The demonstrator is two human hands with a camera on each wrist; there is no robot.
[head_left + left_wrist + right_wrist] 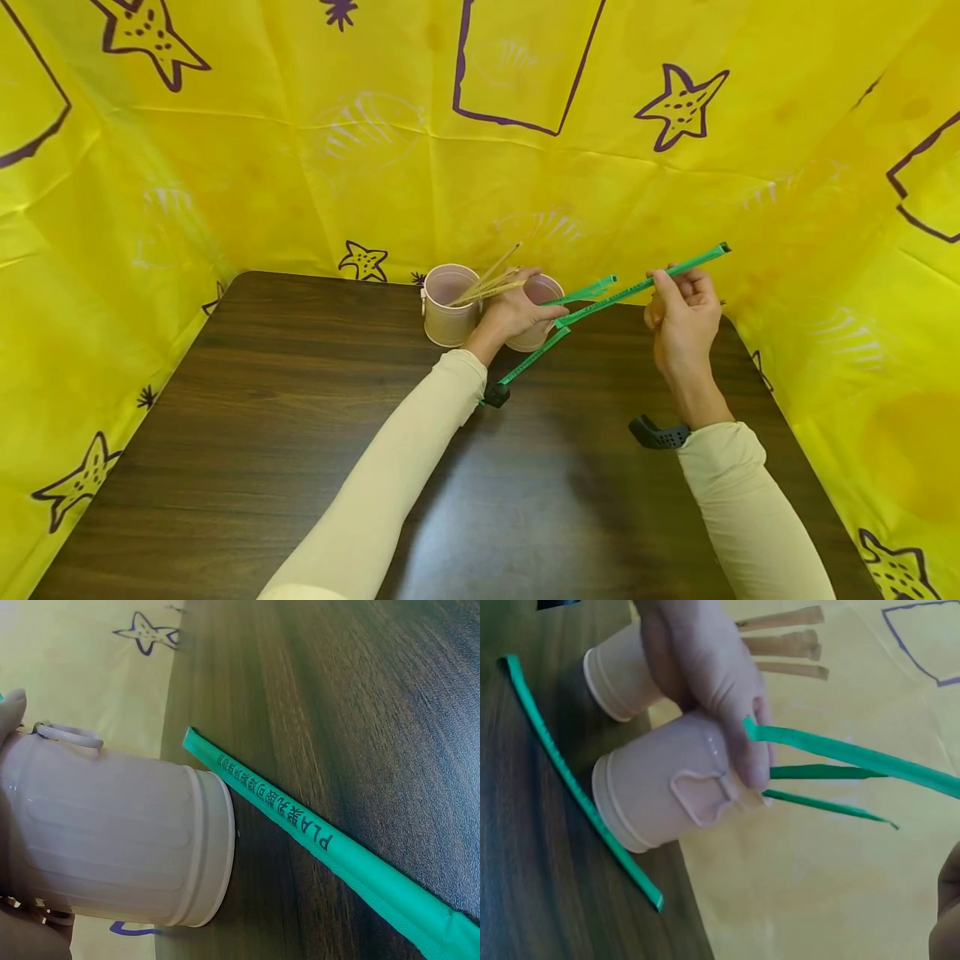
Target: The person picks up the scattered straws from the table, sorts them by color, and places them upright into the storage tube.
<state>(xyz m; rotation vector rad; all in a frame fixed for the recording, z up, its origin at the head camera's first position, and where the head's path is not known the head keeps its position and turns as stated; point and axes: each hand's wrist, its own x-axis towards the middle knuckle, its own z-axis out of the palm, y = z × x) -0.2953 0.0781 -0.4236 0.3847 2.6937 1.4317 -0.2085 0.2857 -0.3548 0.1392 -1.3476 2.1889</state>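
Observation:
My left hand point(513, 315) grips the right pale pink bucket point(112, 832) near its rim, with thumb and fingers on opposite sides. Several green-wrapped straws point(588, 292) stick out of that bucket. My right hand point(686, 321) pinches another green-wrapped straw point(630, 292) near its upper end. That straw slants down to the left, its lower end close to my left thumb. A further green-wrapped straw point(300, 814) lies on the table in front of the right bucket; its near end is hidden by my left wrist in the head view.
A matching left bucket point(448, 323) stands close by, with several tan-wrapped straws point(487, 287) leaning out of it. Both buckets are near the back edge of the dark wooden table point(300, 400). Yellow patterned cloth point(300, 192) surrounds the table at the back and sides.

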